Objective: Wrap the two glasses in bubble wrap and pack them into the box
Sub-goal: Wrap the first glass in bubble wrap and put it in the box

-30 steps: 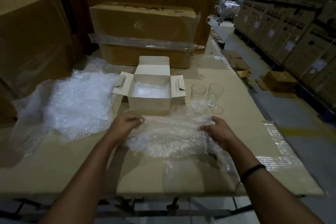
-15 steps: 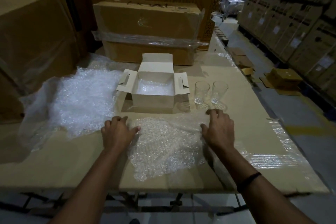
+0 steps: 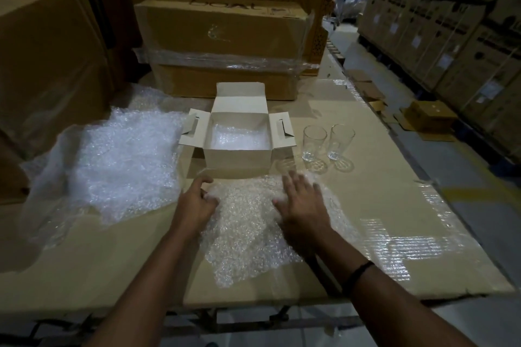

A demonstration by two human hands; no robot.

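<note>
A bubble wrap sheet (image 3: 248, 231) lies flat on the cardboard-covered worktop (image 3: 380, 205). The right grip (image 3: 303, 205) rests on it with fingers spread, slightly blurred. The left grip (image 3: 197, 203) curls its fingers at the sheet's left edge; whether it pinches is unclear. Beyond stands an open white box (image 3: 238, 153) lined with bubble wrap. To its right the inner glass (image 3: 314, 144) and outer glass (image 3: 341, 142) stand upright, and a bubble wrap pile (image 3: 127, 160) lies to its left.

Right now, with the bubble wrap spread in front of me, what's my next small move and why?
Probably reach your right hand to the nearer glass and lay it on the bubble wrap sheet. The sheet lies flat, and that glass and the other glass stand unwrapped right of the box.
</note>
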